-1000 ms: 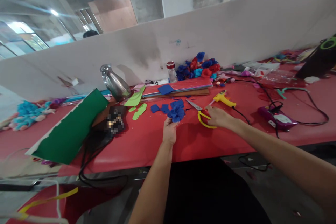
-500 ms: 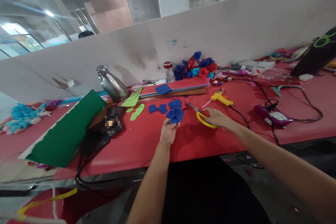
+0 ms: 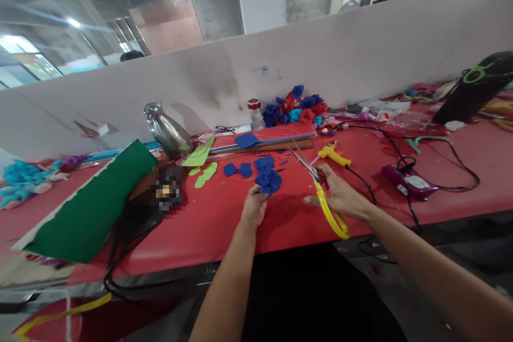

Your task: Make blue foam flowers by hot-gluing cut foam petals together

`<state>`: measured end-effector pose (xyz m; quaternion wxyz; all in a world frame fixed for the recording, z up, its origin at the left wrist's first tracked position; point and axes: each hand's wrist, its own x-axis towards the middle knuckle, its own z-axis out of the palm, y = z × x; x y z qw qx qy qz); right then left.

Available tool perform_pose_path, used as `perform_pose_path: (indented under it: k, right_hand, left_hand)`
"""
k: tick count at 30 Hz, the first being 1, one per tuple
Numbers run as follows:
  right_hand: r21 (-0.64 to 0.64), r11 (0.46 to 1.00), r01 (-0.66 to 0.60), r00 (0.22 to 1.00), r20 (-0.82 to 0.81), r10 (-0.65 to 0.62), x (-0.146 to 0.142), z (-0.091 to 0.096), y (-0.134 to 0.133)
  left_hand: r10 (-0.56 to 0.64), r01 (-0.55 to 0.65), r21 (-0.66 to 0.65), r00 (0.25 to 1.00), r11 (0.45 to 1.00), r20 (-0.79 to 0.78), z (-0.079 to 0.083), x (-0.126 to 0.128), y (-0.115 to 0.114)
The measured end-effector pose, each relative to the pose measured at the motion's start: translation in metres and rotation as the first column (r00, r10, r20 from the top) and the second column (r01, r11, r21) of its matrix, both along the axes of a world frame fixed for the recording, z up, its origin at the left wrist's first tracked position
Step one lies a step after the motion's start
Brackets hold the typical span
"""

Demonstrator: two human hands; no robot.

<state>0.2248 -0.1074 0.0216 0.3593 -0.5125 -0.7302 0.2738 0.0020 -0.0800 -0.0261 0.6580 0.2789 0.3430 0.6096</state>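
Observation:
My left hand (image 3: 254, 207) is closed on the base of a blue foam flower (image 3: 268, 180), held just above the red table (image 3: 224, 224). To its right, my right hand (image 3: 339, 196) grips yellow-handled scissors (image 3: 320, 195), lifted off the table. Their blades point up and away toward the back of the table, and the handle loop hangs toward me. Loose blue foam pieces (image 3: 244, 168) lie just behind the flower.
A yellow glue gun (image 3: 334, 154) lies behind my right hand, its black cord trailing right to a purple power strip (image 3: 406, 181). Foam sheets (image 3: 264, 136), green leaf cut-outs (image 3: 206, 173), a green roll (image 3: 92, 208), a silver jug (image 3: 168, 131), a small jar (image 3: 254, 111) and finished flowers (image 3: 298, 107) crowd the table.
My right hand has picked the scissors up off the table and drawn them toward me, blades now raised. My left hand still holds the blue flower in much the same place.

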Motion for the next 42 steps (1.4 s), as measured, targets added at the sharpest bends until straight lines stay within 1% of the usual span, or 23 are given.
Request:
perform_pose_path:
  k: [1,3,5,7,11,16,19,23,27,29,32,35,42]
  right_hand:
    - [0.061,0.998,0.011,0.999,0.049,-0.014,-0.002,0.002,-0.003]
    - [0.145,0.989,0.014,0.993,0.113,-0.03,-0.005,0.004,-0.007]
    - [0.208,0.978,0.002,0.988,0.151,-0.034,-0.007,0.004,-0.012]
    - [0.243,0.97,-0.024,0.982,0.188,-0.023,-0.009,0.002,-0.016]
    - [0.261,0.961,-0.086,0.966,0.257,0.016,-0.01,-0.001,-0.019]
    - [0.307,0.948,-0.087,0.947,0.322,-0.017,-0.011,-0.005,-0.017]
    - [0.305,0.946,-0.107,0.948,0.317,0.005,-0.011,-0.006,-0.014]
    - [0.318,0.938,-0.136,0.947,0.32,0.029,-0.01,-0.002,-0.013]
    - [0.367,0.926,-0.084,0.932,0.358,-0.058,-0.009,0.006,-0.015]
    - [0.376,0.924,-0.078,0.925,0.373,-0.074,-0.008,0.009,-0.016]
    - [0.349,0.932,-0.097,0.919,0.391,-0.051,-0.008,0.009,-0.016]
    - [0.33,0.938,-0.103,0.928,0.372,-0.029,-0.009,0.009,-0.015]
    - [0.341,0.932,-0.125,0.939,0.344,0.0,-0.013,0.011,-0.011]
  left_hand:
    - [-0.011,0.011,0.0,1.0,1.0,-0.014,0.001,0.0,-0.001]
    - [-0.025,0.025,0.012,0.999,1.0,-0.031,0.002,0.0,-0.003]
    - [-0.025,0.026,0.009,0.999,1.0,-0.037,0.003,0.0,-0.004]
    - [-0.021,0.021,0.0,0.999,1.0,-0.048,0.004,0.0,-0.004]
    - [-0.022,0.023,0.018,0.998,1.0,-0.059,0.003,0.001,-0.004]
    - [-0.045,0.048,0.062,0.997,0.997,-0.061,0.001,0.002,-0.003]
    - [-0.053,0.058,0.058,0.995,0.997,-0.08,0.002,0.003,-0.003]
    - [-0.071,0.075,0.058,0.995,0.995,-0.062,0.001,0.002,-0.003]
    - [-0.064,0.066,0.049,0.997,0.997,-0.053,-0.001,0.001,-0.002]
    - [-0.054,0.057,0.051,0.997,0.997,-0.055,-0.002,0.001,-0.002]
    - [-0.053,0.056,0.059,0.997,0.997,-0.051,-0.002,0.002,-0.002]
    - [-0.069,0.072,0.069,0.996,0.995,-0.055,-0.001,0.003,-0.002]
    - [-0.115,0.119,0.053,0.99,0.991,-0.08,0.0,0.002,-0.002]
